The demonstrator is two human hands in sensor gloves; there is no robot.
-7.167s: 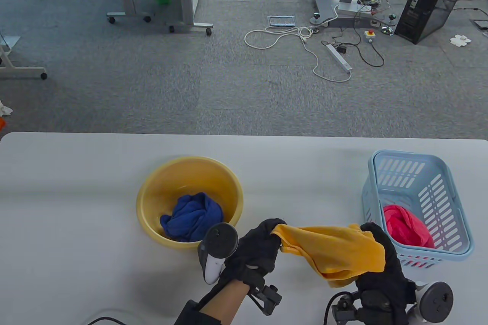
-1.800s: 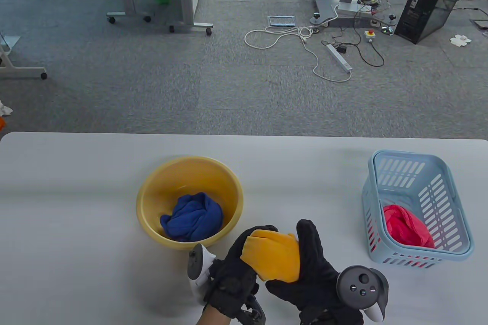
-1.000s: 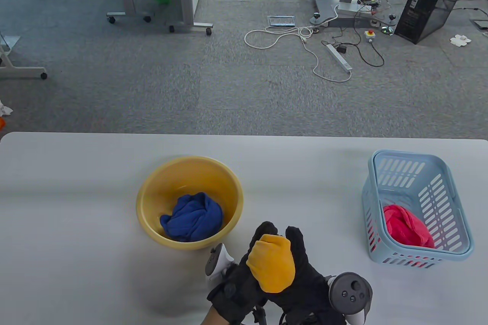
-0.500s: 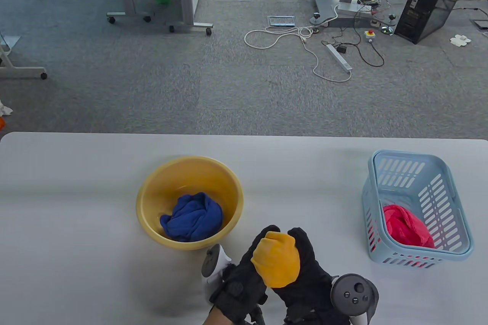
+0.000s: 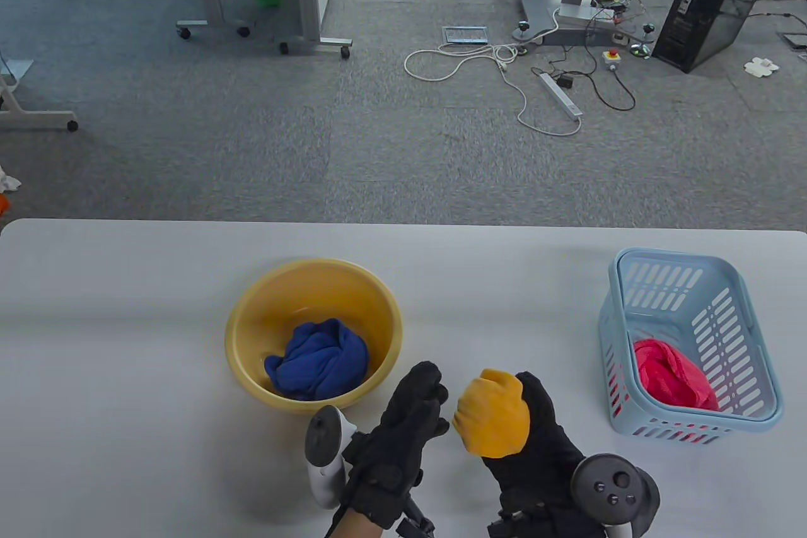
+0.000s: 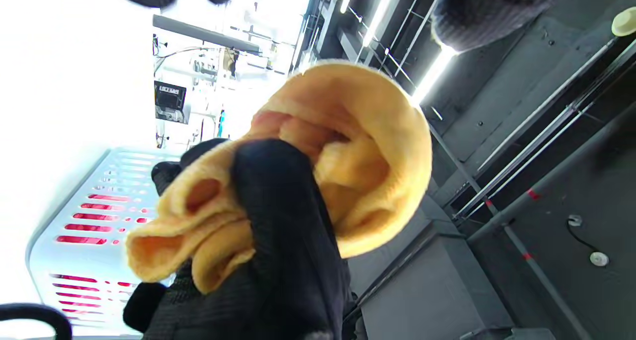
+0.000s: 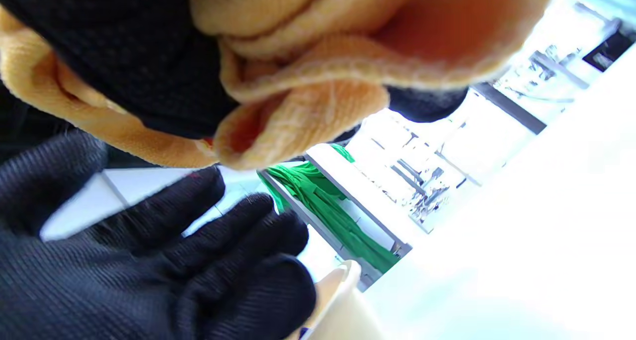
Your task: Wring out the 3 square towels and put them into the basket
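We see the right hand (image 5: 536, 437) clenched around the orange towel (image 5: 492, 415), which is squeezed into a ball above the bench (image 5: 126, 311). The left hand (image 5: 400, 437) is released — its fingers are straight, just beside the towel and not touching it. The blue towel (image 5: 318, 361) lies in the yellow basin (image 5: 252, 311), and the pink towel (image 5: 671, 374) lies in the light-blue basket (image 5: 756, 336) — well apart from the hands.

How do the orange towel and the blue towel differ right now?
The orange towel is balled tight in the right hand, held above the table; the blue towel lies loosely crumpled in the yellow basin, untouched. Both remain outside the basket.
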